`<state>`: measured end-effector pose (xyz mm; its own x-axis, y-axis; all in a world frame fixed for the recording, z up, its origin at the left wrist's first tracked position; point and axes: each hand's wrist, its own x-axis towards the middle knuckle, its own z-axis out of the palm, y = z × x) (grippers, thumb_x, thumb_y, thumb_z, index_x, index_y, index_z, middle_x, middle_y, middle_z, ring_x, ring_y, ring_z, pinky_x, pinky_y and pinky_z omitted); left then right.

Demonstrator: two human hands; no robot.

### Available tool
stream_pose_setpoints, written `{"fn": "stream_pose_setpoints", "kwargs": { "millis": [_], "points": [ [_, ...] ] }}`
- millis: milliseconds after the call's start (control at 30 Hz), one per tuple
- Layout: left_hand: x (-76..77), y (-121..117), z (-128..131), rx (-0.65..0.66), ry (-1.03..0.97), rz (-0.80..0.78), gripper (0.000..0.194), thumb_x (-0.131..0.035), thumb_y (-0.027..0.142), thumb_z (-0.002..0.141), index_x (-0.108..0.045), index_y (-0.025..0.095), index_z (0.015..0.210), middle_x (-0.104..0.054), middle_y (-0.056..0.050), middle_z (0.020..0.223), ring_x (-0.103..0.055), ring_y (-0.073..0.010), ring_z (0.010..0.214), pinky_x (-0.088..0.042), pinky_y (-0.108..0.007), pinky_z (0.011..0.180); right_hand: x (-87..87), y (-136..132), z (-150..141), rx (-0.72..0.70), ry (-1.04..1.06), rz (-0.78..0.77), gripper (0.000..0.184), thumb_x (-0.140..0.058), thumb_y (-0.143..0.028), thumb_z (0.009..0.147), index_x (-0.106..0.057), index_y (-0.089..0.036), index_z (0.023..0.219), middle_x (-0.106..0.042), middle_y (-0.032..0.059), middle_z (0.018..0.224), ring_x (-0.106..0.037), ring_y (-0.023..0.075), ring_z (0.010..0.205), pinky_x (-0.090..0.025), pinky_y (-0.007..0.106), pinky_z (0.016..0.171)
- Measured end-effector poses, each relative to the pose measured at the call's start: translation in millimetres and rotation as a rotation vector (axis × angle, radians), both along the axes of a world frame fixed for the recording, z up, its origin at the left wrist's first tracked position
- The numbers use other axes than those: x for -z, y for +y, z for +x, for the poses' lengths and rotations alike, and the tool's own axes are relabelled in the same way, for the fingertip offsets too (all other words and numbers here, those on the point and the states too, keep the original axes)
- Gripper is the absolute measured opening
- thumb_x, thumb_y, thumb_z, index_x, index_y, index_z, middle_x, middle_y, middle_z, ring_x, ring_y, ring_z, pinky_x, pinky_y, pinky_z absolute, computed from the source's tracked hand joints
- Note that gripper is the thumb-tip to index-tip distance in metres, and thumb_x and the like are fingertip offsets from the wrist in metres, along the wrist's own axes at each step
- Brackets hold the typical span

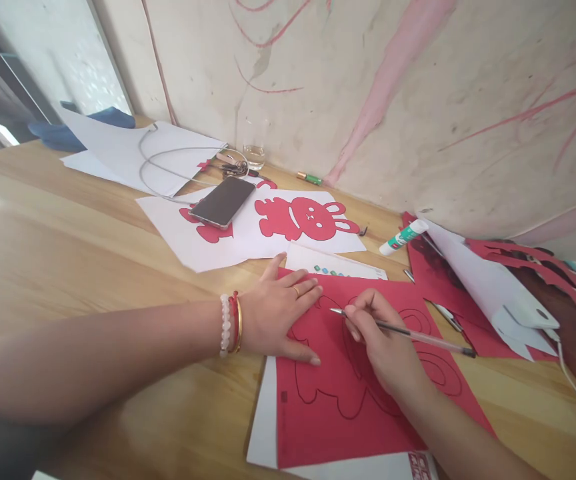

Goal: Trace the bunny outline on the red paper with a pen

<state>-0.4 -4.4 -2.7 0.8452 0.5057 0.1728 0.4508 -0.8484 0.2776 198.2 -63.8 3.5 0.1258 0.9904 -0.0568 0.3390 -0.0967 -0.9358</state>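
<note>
Scuffed off-white wall [443, 80] at the back, streaked with red and pink, with a light wood counter [118, 267] right up against it. Down at the front of the counter is a red sheet [313, 433], with some white paper [263, 427] peeking out from underneath. Curvy dark outlines [351, 417] are drawn on the red. Its left side is covered by the left hand [281, 310], palm down and spread pretty wide, with bracelets [239, 323] worn at the wrist and a ring [296, 291] on one finger. A pen [418, 336] is pinched in the right hand [378, 340], tip aimed left, near the other hand's fingers; whether the sheet is actually touched by the tip can't really be told.

Just behind, a red bunny figure [313, 223] is laid on white, ears to the right, and another red shape [211, 233] is half covered by a phone [224, 202]. Further right, a glue stick [403, 238] can be seen, plus a white device [533, 312] hooked up to a cable [568, 370].
</note>
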Motion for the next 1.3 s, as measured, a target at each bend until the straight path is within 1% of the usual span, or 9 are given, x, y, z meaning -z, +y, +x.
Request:
{"fn": "stream_pose_setpoints", "kwargs": {
  "millis": [133, 233, 367, 600, 767, 1000, 1100, 1200, 1300],
  "points": [
    [2.0, 4, 0, -0.001, 0.001, -0.065, 0.097, -0.051, 0.075, 0.076, -0.032, 0.009, 0.144, -0.046, -0.016, 0.143, -0.033, -0.0323, 0.137, -0.001, -0.055, 0.115, -1.4, 17, 11, -0.116, -0.116, 0.011, 0.023, -0.054, -0.028, 0.085, -0.038, -0.023, 0.069, -0.038, -0.0076, 0.055, -0.034, 0.0103, 0.049, -0.030, 0.023, 0.047],
    [3.1, 5, 0, 0.004, -0.022, -0.075, 0.096, -0.051, 0.075, 0.075, -0.032, 0.011, 0.144, -0.046, -0.017, 0.142, -0.033, -0.0326, 0.137, 0.001, -0.055, 0.114, 5.2, 25, 17, -0.157, -0.177, 0.029, 0.022, -0.054, -0.030, 0.086, -0.039, -0.023, 0.071, -0.039, -0.0070, 0.057, -0.036, 0.0105, 0.050, -0.031, 0.023, 0.048],
    [2.5, 6, 1, 0.002, -0.022, -0.090, 0.093, -0.054, 0.073, 0.072, -0.036, 0.013, 0.141, -0.046, -0.015, 0.142, -0.032, -0.0333, 0.136, -0.003, -0.055, 0.114, 12.5, 25, 16, -0.185, -0.245, 0.037, 0.023, -0.054, -0.034, 0.086, -0.039, -0.024, 0.072, -0.040, -0.0063, 0.060, -0.038, 0.0113, 0.051, -0.033, 0.023, 0.048],
    [3.6, 7, 1, 0.005, -0.004, -0.082, 0.095, -0.055, 0.076, 0.070, -0.039, 0.013, 0.140, -0.044, -0.015, 0.143, -0.031, -0.0344, 0.136, -0.003, -0.055, 0.115, 9.9, 24, 12, -0.184, -0.297, 0.036, 0.022, -0.053, -0.032, 0.087, -0.039, -0.024, 0.072, -0.042, -0.0056, 0.060, -0.039, 0.0122, 0.053, -0.034, 0.024, 0.048],
    [4.1, 7, 1, 0.005, 0.011, -0.078, 0.096, -0.057, 0.077, 0.069, -0.042, 0.013, 0.139, -0.043, -0.014, 0.144, -0.031, -0.0343, 0.136, -0.004, -0.055, 0.115, 9.2, 25, 12, -0.190, -0.273, 0.002, 0.021, -0.053, -0.031, 0.087, -0.039, -0.024, 0.073, -0.040, -0.0061, 0.060, -0.037, 0.0121, 0.052, -0.032, 0.023, 0.047],
    [3.0, 7, 1, 0.007, 0.022, -0.080, 0.096, -0.057, 0.076, 0.069, -0.042, 0.013, 0.139, -0.043, -0.015, 0.144, -0.029, -0.0329, 0.137, 0.001, -0.053, 0.115, 8.4, 25, 10, -0.197, -0.323, 0.007, 0.022, -0.053, -0.032, 0.087, -0.038, -0.024, 0.072, -0.041, -0.0058, 0.060, -0.038, 0.0124, 0.052, -0.032, 0.024, 0.047],
    [3.2, 7, 1, 0.011, 0.021, -0.080, 0.096, -0.058, 0.076, 0.069, -0.043, 0.011, 0.138, -0.043, -0.015, 0.144, -0.029, -0.0328, 0.137, 0.001, -0.054, 0.116, 7.5, 25, 10, -0.205, -0.331, -0.004, 0.022, -0.052, -0.032, 0.088, -0.039, -0.024, 0.073, -0.041, -0.0060, 0.059, -0.038, 0.0120, 0.052, -0.032, 0.023, 0.048],
    [2.3, 7, 1, 0.009, 0.020, -0.083, 0.095, -0.056, 0.076, 0.069, -0.044, 0.012, 0.138, -0.043, -0.014, 0.144, -0.030, -0.0336, 0.136, -0.001, -0.055, 0.115, 7.3, 25, 10, -0.215, -0.339, -0.019, 0.022, -0.052, -0.032, 0.088, -0.038, -0.024, 0.073, -0.040, -0.0062, 0.060, -0.037, 0.0115, 0.053, -0.032, 0.023, 0.048],
    [1.2, 7, 1, 0.007, 0.022, -0.089, 0.094, -0.054, 0.076, 0.070, -0.044, 0.012, 0.137, -0.043, -0.015, 0.144, -0.030, -0.0330, 0.136, 0.001, -0.055, 0.115, 7.9, 24, 11, -0.227, -0.337, -0.030, 0.022, -0.053, -0.031, 0.088, -0.038, -0.024, 0.073, -0.039, -0.0066, 0.061, -0.036, 0.0112, 0.053, -0.031, 0.023, 0.048]
  ]
}}
